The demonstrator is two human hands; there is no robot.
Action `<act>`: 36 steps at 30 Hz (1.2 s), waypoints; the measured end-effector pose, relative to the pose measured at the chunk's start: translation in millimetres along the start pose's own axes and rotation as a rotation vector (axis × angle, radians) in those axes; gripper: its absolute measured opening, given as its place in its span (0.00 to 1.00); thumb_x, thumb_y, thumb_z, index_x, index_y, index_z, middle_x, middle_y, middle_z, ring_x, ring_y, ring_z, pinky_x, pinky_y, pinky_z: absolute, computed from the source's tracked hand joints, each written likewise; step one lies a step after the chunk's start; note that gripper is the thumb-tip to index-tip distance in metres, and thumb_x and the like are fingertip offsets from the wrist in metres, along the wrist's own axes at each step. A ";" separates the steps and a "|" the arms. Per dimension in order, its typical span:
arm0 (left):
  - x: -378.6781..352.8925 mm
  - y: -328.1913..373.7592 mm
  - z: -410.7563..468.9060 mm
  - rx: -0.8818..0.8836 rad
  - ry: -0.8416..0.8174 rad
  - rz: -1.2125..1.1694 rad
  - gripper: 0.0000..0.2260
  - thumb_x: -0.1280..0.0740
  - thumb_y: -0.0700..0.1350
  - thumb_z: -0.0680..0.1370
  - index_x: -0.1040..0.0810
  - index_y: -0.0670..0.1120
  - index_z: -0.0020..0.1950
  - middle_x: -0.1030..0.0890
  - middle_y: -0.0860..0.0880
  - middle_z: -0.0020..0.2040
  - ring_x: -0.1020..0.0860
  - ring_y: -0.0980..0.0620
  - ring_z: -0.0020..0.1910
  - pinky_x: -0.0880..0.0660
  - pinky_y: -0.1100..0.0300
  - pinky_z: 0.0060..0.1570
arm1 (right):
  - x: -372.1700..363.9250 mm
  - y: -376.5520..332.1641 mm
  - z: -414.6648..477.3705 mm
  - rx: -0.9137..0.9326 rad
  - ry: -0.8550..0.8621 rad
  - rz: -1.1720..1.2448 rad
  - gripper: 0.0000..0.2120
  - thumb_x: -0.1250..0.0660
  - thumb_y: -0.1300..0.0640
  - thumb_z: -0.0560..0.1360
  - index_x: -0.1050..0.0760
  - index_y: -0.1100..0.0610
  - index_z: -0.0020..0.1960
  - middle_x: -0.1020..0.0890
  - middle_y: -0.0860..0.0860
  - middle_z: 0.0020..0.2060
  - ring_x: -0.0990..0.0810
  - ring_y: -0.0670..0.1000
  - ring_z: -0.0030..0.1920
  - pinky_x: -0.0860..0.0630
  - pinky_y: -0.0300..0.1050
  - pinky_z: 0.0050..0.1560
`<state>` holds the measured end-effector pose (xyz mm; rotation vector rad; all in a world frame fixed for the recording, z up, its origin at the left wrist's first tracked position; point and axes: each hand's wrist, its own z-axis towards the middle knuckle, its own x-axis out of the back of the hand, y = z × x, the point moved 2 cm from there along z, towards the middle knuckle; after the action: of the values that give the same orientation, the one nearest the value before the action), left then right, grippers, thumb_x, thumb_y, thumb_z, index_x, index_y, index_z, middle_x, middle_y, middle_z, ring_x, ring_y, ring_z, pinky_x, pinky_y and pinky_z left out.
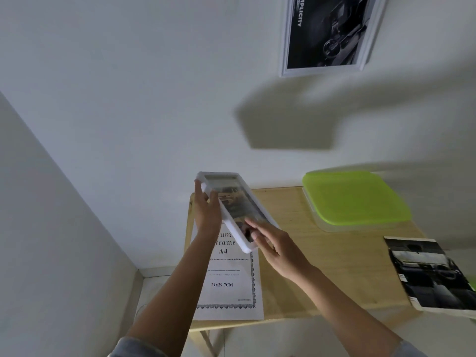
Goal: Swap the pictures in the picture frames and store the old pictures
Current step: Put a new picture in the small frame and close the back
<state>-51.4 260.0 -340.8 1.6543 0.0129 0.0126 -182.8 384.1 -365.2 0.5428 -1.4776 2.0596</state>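
Note:
A white picture frame (231,199) with a car picture behind its glass is held tilted above the left end of the wooden table (334,266). My left hand (206,212) grips its left edge, thumb over the front. The straight fingers of my right hand (273,243) touch the glass near the frame's lower corner. Under the frame lies a white A4 insert sheet (229,287) printed "Frame A4". A dark car picture (432,274) lies at the table's right edge. A second white frame (327,32) with a dark picture hangs on the wall above.
A clear flat box with a lime-green lid (355,197) sits at the back right of the table. White walls meet in a corner to the left. The table's front edge runs just below the insert sheet.

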 end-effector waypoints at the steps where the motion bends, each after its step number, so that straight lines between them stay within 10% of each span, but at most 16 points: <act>1: 6.0 0.7 3.2 0.005 0.011 -0.031 0.24 0.42 0.42 0.79 0.42 0.53 0.74 0.21 0.44 0.52 0.22 0.49 0.43 0.23 0.55 0.43 | 4.2 1.1 4.9 -0.019 0.035 0.015 0.18 0.43 0.52 0.80 0.33 0.52 0.69 0.25 0.41 0.60 0.25 0.37 0.58 0.29 0.32 0.58; 5: 27.1 16.2 10.2 -0.013 0.066 -0.100 0.20 0.41 0.41 0.79 0.34 0.50 0.71 0.21 0.52 0.48 0.22 0.50 0.43 0.23 0.54 0.47 | 22.1 12.6 33.1 -0.235 0.275 -0.078 0.19 0.42 0.55 0.79 0.34 0.57 0.69 0.27 0.52 0.65 0.31 0.50 0.67 0.35 0.45 0.68; 13: 30.0 49.9 15.6 -0.048 -0.102 -0.233 0.18 0.38 0.43 0.79 0.32 0.52 0.69 0.20 0.45 0.55 0.19 0.46 0.45 0.19 0.55 0.40 | 34.1 2.7 66.7 -0.557 0.179 0.472 0.15 0.46 0.55 0.81 0.31 0.50 0.65 0.23 0.51 0.59 0.22 0.49 0.56 0.26 0.46 0.57; 18: 8.3 55.7 17.2 -0.067 -0.254 -0.190 0.20 0.42 0.49 0.81 0.37 0.54 0.73 0.22 0.45 0.59 0.19 0.46 0.50 0.20 0.50 0.47 | 59.4 -2.5 73.9 -0.505 0.398 0.626 0.13 0.46 0.63 0.80 0.29 0.57 0.61 0.22 0.47 0.41 0.21 0.35 0.30 0.29 0.27 0.28; 26: -75.9 73.7 7.7 -0.256 -0.412 -0.018 0.20 0.48 0.50 0.82 0.43 0.55 0.74 0.36 0.50 0.74 0.35 0.48 0.71 0.36 0.47 0.70 | 121.4 21.8 76.1 -0.468 0.711 0.631 0.17 0.44 0.60 0.80 0.32 0.57 0.68 0.26 0.49 0.57 0.28 0.45 0.54 0.30 0.30 0.45; 36: -272.2 198.4 0.5 -0.470 -0.532 -0.183 0.18 0.46 0.47 0.82 0.38 0.56 0.73 0.26 0.46 0.66 0.25 0.45 0.62 0.28 0.43 0.62 | 338.9 44.0 101.5 -0.163 0.962 0.658 0.17 0.45 0.67 0.79 0.32 0.61 0.67 0.26 0.50 0.55 0.26 0.46 0.52 0.28 0.23 0.42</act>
<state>-323.4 238.6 -143.3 1.1410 -0.2272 -0.5255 -471.2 342.4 -159.9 -1.0075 -1.2355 2.0927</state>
